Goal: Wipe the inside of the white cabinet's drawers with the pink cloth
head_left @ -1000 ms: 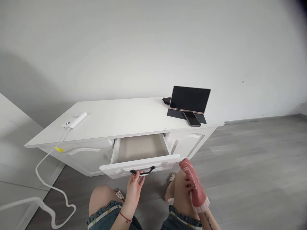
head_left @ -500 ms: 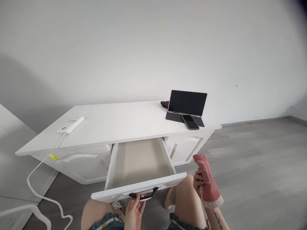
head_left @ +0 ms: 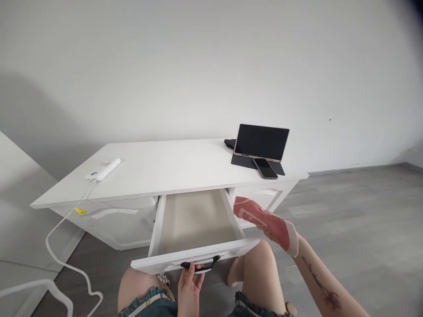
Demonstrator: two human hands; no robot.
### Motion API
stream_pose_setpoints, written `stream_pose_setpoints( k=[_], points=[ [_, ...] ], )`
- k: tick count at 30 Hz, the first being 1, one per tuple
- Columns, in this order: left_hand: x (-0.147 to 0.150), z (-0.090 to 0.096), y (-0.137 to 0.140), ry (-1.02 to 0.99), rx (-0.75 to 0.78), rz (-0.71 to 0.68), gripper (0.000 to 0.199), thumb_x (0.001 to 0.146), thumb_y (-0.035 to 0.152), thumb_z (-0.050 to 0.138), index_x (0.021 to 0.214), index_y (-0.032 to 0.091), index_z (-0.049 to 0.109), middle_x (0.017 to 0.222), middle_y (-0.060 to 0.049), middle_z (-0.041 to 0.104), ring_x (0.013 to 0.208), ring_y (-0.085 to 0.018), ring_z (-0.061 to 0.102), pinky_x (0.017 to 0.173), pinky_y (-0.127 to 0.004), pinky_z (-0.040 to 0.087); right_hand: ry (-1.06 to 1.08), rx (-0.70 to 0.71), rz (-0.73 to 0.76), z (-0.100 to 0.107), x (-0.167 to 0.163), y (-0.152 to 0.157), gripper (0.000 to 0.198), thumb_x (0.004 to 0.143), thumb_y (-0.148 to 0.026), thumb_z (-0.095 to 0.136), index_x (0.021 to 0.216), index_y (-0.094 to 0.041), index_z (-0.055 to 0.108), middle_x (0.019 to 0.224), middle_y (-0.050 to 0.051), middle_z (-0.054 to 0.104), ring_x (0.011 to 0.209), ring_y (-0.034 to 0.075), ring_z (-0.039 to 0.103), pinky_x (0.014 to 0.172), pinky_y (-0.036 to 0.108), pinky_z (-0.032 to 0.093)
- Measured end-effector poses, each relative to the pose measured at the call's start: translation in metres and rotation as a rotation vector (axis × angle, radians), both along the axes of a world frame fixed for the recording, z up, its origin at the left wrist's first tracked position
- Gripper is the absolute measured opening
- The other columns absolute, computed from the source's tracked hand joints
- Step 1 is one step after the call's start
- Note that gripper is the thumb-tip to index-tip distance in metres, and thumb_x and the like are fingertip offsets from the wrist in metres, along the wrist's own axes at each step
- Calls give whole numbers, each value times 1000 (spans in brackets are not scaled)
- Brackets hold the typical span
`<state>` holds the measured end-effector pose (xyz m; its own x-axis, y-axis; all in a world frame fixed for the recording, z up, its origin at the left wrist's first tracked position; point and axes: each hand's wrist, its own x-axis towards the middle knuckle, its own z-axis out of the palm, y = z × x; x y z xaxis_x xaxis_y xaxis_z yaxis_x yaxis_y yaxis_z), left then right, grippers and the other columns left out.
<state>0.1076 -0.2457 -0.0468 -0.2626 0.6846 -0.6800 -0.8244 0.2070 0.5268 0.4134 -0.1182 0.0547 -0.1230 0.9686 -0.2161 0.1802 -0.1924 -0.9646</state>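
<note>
My left hand has its fingers hooked around the black handle on the front of a white drawer. The drawer is pulled out, and its beige bottom shows bare. My right hand holds a folded pink towel with a white edge. Its fingers are partly hidden beneath the cloth. The towel stretches left over the drawer's right side, above my knee, with its far end close to the drawer's rim.
On the white cabinet top stand a dark-screened tablet and a phone to the right, with a black item behind. A white power bank lies left, its white cable hanging down. My knees flank the drawer.
My right hand has swung the pink towel leftward and up, from beside my knee to the drawer's right side. My left hand stays on the handle, with the drawer still pulled out.
</note>
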Motion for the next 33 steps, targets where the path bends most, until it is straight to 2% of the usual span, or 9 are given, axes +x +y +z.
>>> stream_pose_setpoints(
  k=[2, 4, 6, 10, 14, 21, 24, 27, 33],
  points=[
    [0, 5, -1, 19, 0, -11, 9, 79, 14, 64, 76, 23, 65, 77, -5, 71, 75, -20, 70, 78, -34, 58, -11, -150, 155, 23, -17, 4, 34, 80, -53, 55, 95, -25, 68, 83, 6, 66, 73, 18, 63, 63, 31, 51],
    [0, 6, -1, 43, 19, -28, 9, 80, 17, 63, 73, 23, 63, 77, -6, 70, 79, -21, 70, 86, -39, 56, 15, -197, 221, 46, -40, 9, 39, 80, -56, 54, 89, -20, 68, 82, 7, 67, 73, 18, 63, 67, 32, 52],
    [-1, 4, -3, 56, 29, -62, 5, 80, 21, 65, 76, 22, 64, 80, -7, 70, 84, -23, 69, 91, -42, 53, 30, -237, 359, 66, -66, 17, 42, 80, -55, 57, 98, -17, 66, 91, 8, 68, 78, 18, 64, 73, 32, 50],
    [-3, -6, -6, 63, 102, -93, 7, 76, 23, 72, 80, 22, 66, 85, -6, 69, 88, -23, 68, 89, -40, 54, -339, 177, 685, 84, -120, 36, 40, 77, -47, 66, 103, -16, 67, 91, 4, 69, 84, 19, 62, 73, 28, 46],
    [-4, -12, -6, 57, 125, -89, 10, 74, 23, 74, 79, 21, 65, 81, -6, 68, 84, -24, 68, 83, -37, 55, -731, 582, 1003, 55, -182, 46, 34, 83, -26, 61, 116, -19, 65, 101, 7, 68, 91, 21, 62, 78, 30, 44],
    [-5, -11, -4, 62, 100, -88, 15, 69, 22, 77, 73, 20, 63, 79, -7, 68, 82, -23, 68, 78, -34, 55, -1146, 1010, 1192, -31, -262, 51, 38, 91, -14, 45, 126, -22, 57, 108, 12, 62, 94, 24, 60, 66, 31, 47],
    [-6, -13, -3, 60, 86, -106, 15, 68, 22, 78, 69, 20, 63, 77, -7, 68, 79, -22, 67, 75, -32, 55, -1022, 1108, 1327, -54, -267, 52, 40, 96, -22, 38, 134, -27, 49, 118, 10, 60, 98, 22, 59, 68, 31, 48],
    [-7, -17, -3, 70, 86, -118, 17, 66, 23, 80, 68, 19, 63, 77, -7, 68, 78, -22, 67, 73, -32, 55, -802, 1166, 1469, -67, -261, 51, 41, 98, -29, 36, 138, -31, 45, 133, 6, 54, 118, 20, 51, 73, 27, 47],
    [-6, -25, -3, 86, 72, -115, 26, 57, 29, 85, 67, 20, 63, 74, -7, 67, 75, -21, 67, 68, -30, 55, -925, 1115, 1374, -83, -266, 72, 45, 98, -24, 33, 138, -40, 47, 143, 1, 48, 116, 25, 49, 71, 34, 47]
  ],
)
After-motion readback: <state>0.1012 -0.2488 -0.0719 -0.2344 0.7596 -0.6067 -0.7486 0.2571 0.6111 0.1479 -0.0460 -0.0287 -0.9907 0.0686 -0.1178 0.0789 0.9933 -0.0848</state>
